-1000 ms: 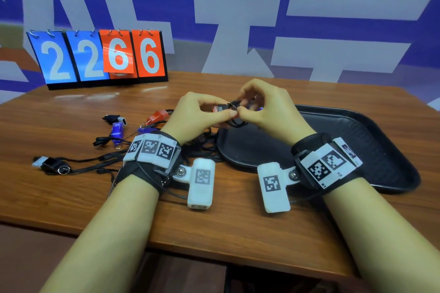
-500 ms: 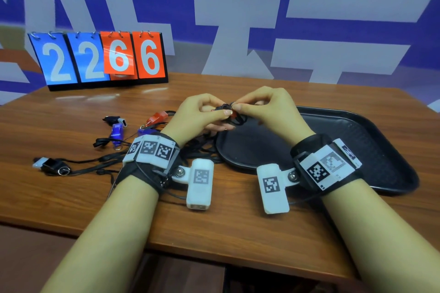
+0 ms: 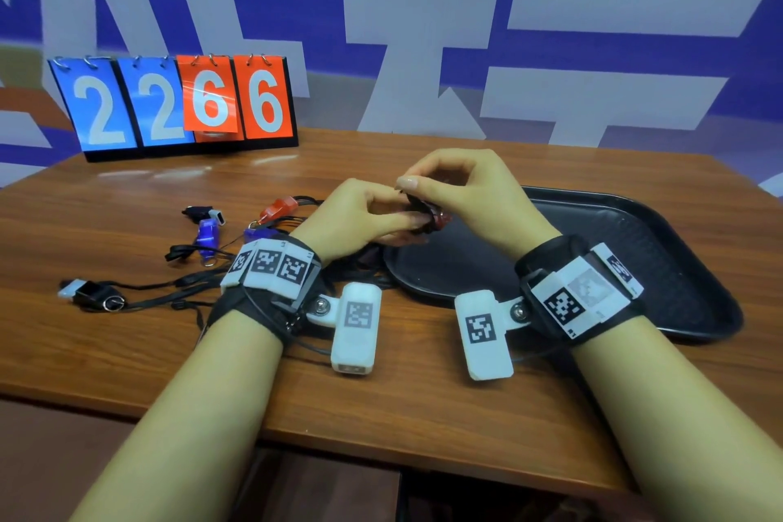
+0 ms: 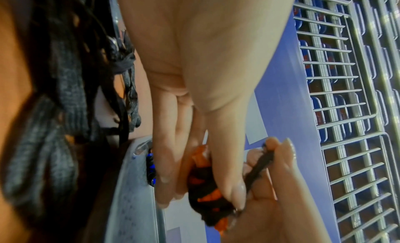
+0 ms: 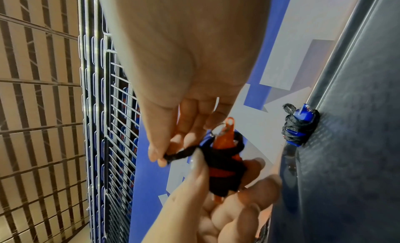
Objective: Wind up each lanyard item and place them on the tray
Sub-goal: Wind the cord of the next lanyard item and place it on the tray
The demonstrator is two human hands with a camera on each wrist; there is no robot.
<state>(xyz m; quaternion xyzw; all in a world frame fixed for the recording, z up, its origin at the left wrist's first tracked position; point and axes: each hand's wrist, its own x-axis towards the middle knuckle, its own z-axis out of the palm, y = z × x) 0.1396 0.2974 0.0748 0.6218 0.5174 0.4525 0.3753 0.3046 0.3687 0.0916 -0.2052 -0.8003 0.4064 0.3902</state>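
Flip scoreboard (image 3: pixel 178 106) reading 2266 at far left of wooden table (image 3: pixel 381 415); blue-white wall (image 3: pixel 423 13) behind.

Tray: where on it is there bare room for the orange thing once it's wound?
Most of the tray floor is bare, from the right hand out to its right rim. One wound blue item already lies on it, close to the hands. The table left of the tray is crowded: loose lanyards tangle beside the left hand.
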